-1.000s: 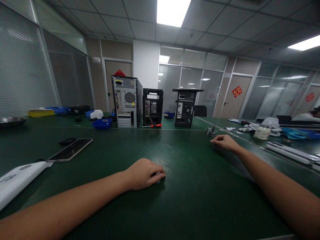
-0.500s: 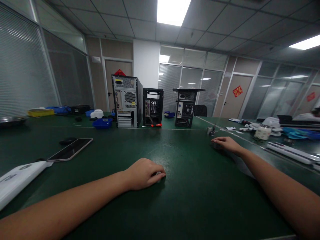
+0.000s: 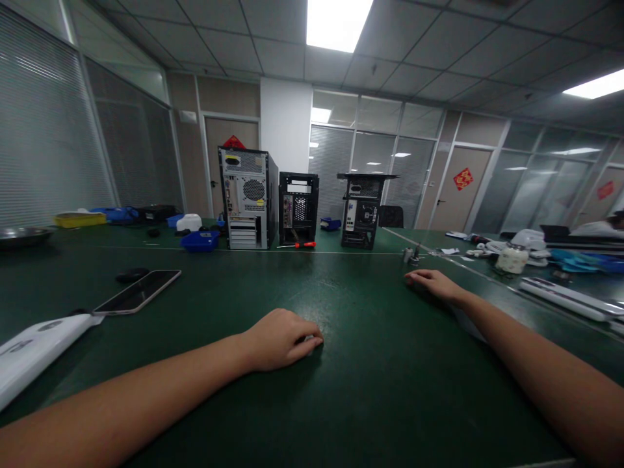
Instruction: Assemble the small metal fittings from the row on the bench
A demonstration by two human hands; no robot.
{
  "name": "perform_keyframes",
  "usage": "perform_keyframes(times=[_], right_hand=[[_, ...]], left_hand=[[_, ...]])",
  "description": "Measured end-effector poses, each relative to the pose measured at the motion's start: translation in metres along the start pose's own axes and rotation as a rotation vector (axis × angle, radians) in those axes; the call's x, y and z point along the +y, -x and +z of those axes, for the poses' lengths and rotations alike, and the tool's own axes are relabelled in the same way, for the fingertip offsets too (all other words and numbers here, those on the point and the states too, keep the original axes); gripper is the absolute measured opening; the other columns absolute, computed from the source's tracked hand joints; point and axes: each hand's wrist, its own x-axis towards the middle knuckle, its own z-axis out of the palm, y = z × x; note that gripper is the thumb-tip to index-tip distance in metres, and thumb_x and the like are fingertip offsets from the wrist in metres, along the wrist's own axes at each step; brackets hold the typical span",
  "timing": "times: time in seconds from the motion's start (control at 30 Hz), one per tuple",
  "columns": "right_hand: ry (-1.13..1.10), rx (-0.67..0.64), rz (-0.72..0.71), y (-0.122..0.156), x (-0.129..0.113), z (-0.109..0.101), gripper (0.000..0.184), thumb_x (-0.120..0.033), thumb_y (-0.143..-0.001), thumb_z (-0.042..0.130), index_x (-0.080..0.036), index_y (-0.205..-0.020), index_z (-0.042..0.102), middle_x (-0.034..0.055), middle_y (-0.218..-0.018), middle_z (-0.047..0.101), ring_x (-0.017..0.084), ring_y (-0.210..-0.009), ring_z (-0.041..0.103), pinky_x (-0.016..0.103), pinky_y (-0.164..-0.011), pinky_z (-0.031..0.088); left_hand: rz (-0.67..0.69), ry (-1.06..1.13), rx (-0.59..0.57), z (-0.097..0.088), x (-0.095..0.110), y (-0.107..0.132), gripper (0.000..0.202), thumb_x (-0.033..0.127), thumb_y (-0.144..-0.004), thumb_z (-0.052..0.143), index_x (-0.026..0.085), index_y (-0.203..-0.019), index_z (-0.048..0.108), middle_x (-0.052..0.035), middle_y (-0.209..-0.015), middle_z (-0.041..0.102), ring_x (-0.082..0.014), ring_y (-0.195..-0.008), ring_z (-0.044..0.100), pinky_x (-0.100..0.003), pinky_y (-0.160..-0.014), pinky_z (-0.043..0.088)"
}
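Note:
My left hand (image 3: 280, 339) rests on the green tabletop (image 3: 361, 390), its fingers curled toward the thumb. A small pale spot shows in the gap between them; what it is, I cannot make out. Farther off to the right, my right hand (image 3: 433, 284) lies low over the table, fingertips drawn together and pointing left. Anything within that pinch is hidden. Just behind it stand small metallic pieces (image 3: 412, 255). Under the right forearm shows a pale patch (image 3: 470, 323), too unclear to name.
Three computer cases (image 3: 246, 198) stand at the back, with a red-handled screwdriver (image 3: 305, 245) before the middle one. On the left are a blue tray (image 3: 199, 240), a phone (image 3: 139, 292) and a white device (image 3: 39, 348). A jar (image 3: 511, 259) and white bars (image 3: 565, 298) lie right.
My right hand has shifted slightly left and a little nearer, its fingertips lower. A grey shape seen beneath it before is no longer visible. My left hand has stayed put.

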Motion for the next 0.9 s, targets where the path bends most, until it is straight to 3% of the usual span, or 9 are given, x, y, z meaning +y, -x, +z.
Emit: perform_keyframes(times=[0.13, 0.27, 0.37, 0.5, 0.6, 0.73, 0.9], right_hand=[[0.116, 0.047, -0.010, -0.002, -0.010, 0.013, 0.052, -0.054, -0.093, 0.044, -0.016, -0.109, 0.075, 0.0119, -0.099, 0.074, 0.027, -0.094, 0.067, 0.041, -0.091, 0.051], [0.220, 0.106, -0.121, 0.000, -0.035, 0.026, 0.043, -0.047, -0.096, 0.038, -0.020, -0.099, 0.071, 0.0107, -0.103, 0.073, 0.027, -0.097, 0.066, 0.039, -0.091, 0.049], [0.259, 0.074, -0.218, 0.006, -0.067, 0.039, 0.037, -0.044, -0.098, 0.036, -0.021, -0.105, 0.065, 0.0102, -0.105, 0.071, 0.026, -0.097, 0.065, 0.039, -0.090, 0.047], [0.281, 0.006, -0.327, 0.024, -0.126, 0.068, 0.027, -0.041, -0.100, 0.041, -0.020, -0.114, 0.049, 0.0071, -0.093, 0.067, 0.022, -0.081, 0.062, 0.035, -0.077, 0.046], [0.299, -0.084, -0.461, 0.048, -0.174, 0.092, 0.018, -0.037, -0.100, 0.045, -0.021, -0.108, 0.048, 0.0043, -0.087, 0.064, 0.019, -0.075, 0.059, 0.032, -0.071, 0.043], [0.305, -0.126, -0.713, 0.083, -0.226, 0.112, 0.013, -0.031, -0.098, 0.054, -0.021, -0.104, 0.053, 0.0065, -0.097, 0.063, 0.019, -0.084, 0.058, 0.032, -0.075, 0.045], [0.330, -0.115, -1.008, 0.104, -0.246, 0.125, 0.010, -0.025, -0.094, 0.061, -0.020, -0.101, 0.058, 0.0080, -0.101, 0.060, 0.019, -0.090, 0.056, 0.031, -0.078, 0.048]], left_hand=[[-0.003, -0.016, 0.004, -0.001, 0.001, 0.000, 0.024, 0.029, -0.104, 0.051, 0.022, -0.110, 0.073, -0.0009, -0.087, 0.075, -0.0160, -0.076, 0.070, -0.025, -0.070, 0.047], [-0.006, -0.019, 0.004, -0.003, 0.000, 0.000, 0.024, 0.029, -0.104, 0.051, 0.022, -0.111, 0.073, -0.0008, -0.087, 0.075, -0.0165, -0.076, 0.070, -0.025, -0.070, 0.047], [-0.010, -0.014, 0.001, -0.004, -0.001, 0.000, 0.024, 0.029, -0.104, 0.051, 0.022, -0.111, 0.073, -0.0009, -0.088, 0.076, -0.0171, -0.078, 0.070, -0.026, -0.071, 0.047], [-0.017, -0.013, -0.008, -0.005, -0.004, 0.002, 0.025, 0.030, -0.104, 0.050, 0.022, -0.113, 0.073, -0.0011, -0.091, 0.076, -0.0169, -0.079, 0.070, -0.026, -0.072, 0.047], [-0.024, -0.022, -0.005, -0.006, -0.006, 0.004, 0.026, 0.030, -0.104, 0.050, 0.022, -0.112, 0.073, -0.0010, -0.088, 0.075, -0.0167, -0.076, 0.070, -0.026, -0.069, 0.045], [-0.034, -0.028, 0.008, -0.006, -0.005, 0.003, 0.028, 0.033, -0.105, 0.049, 0.022, -0.113, 0.073, -0.0016, -0.083, 0.074, -0.0170, -0.072, 0.069, -0.026, -0.066, 0.044], [-0.029, -0.019, 0.013, -0.005, -0.003, -0.002, 0.029, 0.036, -0.105, 0.048, 0.021, -0.115, 0.071, -0.0025, -0.083, 0.074, -0.0186, -0.073, 0.069, -0.026, -0.066, 0.044]])
